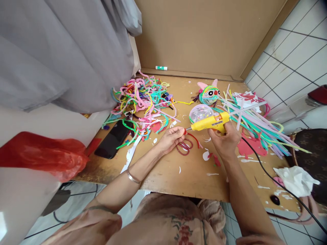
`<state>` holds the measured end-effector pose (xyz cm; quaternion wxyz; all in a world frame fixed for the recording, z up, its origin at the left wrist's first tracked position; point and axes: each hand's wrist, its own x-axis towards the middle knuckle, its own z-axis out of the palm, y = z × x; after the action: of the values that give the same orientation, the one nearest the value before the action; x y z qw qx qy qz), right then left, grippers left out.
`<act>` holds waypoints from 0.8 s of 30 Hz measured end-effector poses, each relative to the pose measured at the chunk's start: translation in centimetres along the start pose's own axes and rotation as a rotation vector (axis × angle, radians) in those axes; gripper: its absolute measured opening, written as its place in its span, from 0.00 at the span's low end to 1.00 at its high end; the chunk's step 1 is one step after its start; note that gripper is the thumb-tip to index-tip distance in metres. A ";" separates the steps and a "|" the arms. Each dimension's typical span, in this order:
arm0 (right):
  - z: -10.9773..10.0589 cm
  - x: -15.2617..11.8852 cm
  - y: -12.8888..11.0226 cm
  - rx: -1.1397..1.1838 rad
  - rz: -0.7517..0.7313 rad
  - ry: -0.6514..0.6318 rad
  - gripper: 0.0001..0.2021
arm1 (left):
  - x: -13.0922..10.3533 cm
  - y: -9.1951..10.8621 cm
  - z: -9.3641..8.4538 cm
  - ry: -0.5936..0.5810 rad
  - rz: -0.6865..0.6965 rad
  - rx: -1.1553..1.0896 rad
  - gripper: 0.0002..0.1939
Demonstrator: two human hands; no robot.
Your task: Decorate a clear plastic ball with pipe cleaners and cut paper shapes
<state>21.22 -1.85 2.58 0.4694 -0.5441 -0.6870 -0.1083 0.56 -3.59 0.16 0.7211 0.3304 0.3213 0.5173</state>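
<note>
My right hand [228, 137] is wrapped round a yellow hot glue gun [211, 123], whose nozzle points left. A clear glue stick [249, 108] sticks out of its back. My left hand [173, 137] is closed, pinching a small red piece [185, 131] at its fingertips, right by the nozzle tip. A red strand [195, 139] curves away just beside it; I cannot tell whether the two are joined. Below lie dark red loops [185, 148] that look like scissors handles. Behind the gun stands a round clear bowl-like piece [200, 113] with a coloured rim.
Tangled pipe cleaners [143, 97] and a black phone [113, 139] lie left. At the back are a decorated animal head [209, 93] and a glue stick tube [161, 68]. Straight pipe cleaners [265, 124], a black cord [270, 172] and a crumpled tissue [296, 180] lie right.
</note>
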 end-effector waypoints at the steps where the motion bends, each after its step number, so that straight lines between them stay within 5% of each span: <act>1: 0.0 0.0 0.0 0.007 -0.007 0.003 0.12 | 0.0 0.0 0.0 0.003 -0.001 -0.002 0.22; 20: -0.3 0.4 -0.2 0.092 0.019 -0.031 0.13 | 0.0 -0.2 -0.1 0.011 -0.015 0.007 0.23; 24: -0.5 0.9 0.9 0.070 0.151 0.035 0.17 | 0.0 0.0 0.0 -0.003 -0.001 0.018 0.22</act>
<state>22.27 -1.25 3.15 0.5068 -0.5756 -0.6391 -0.0581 0.53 -3.56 0.15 0.7188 0.3377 0.3250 0.5134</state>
